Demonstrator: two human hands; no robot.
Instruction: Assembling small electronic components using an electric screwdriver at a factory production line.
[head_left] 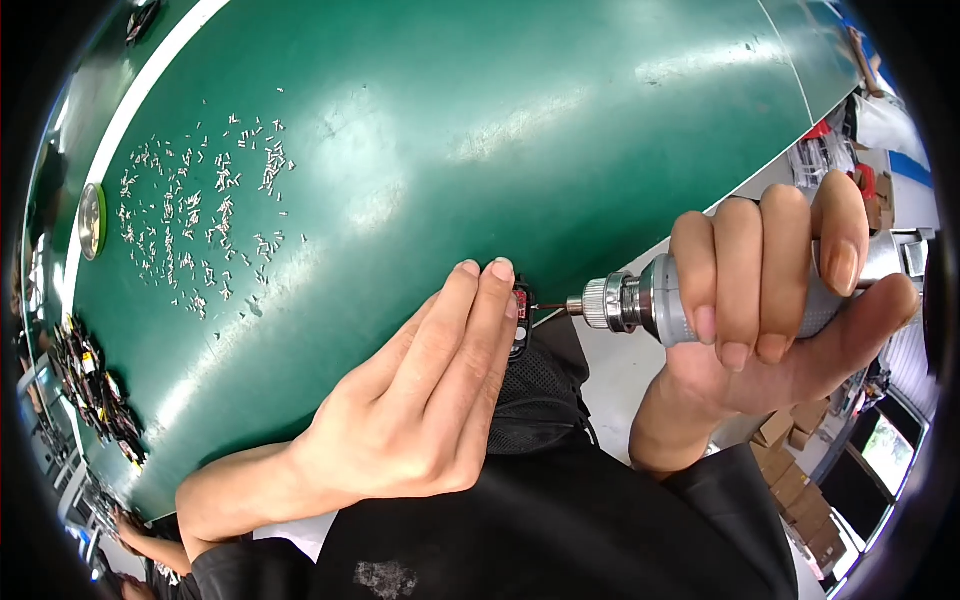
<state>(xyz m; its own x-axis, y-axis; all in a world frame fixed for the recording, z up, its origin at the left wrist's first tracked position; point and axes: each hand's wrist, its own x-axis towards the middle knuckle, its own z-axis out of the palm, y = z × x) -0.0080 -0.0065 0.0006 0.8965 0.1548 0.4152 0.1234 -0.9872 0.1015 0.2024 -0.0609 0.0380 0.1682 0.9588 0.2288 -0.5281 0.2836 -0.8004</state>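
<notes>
Steadying black-and-red part (521,312): my left hand (410,415), closed on it. Grey driver (645,300), three o'clock: clamped in my right hand (765,300); best kept square.

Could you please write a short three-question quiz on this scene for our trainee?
1. Which hand holds the grey power tool?
2. True or false: small metal pieces lie scattered on the green table.
3. The fingers of the left hand touch: (a) the round dish, (b) the small dark part, (c) the cardboard boxes?

Key: 1. The right hand; 2. True; 3. b.
</notes>
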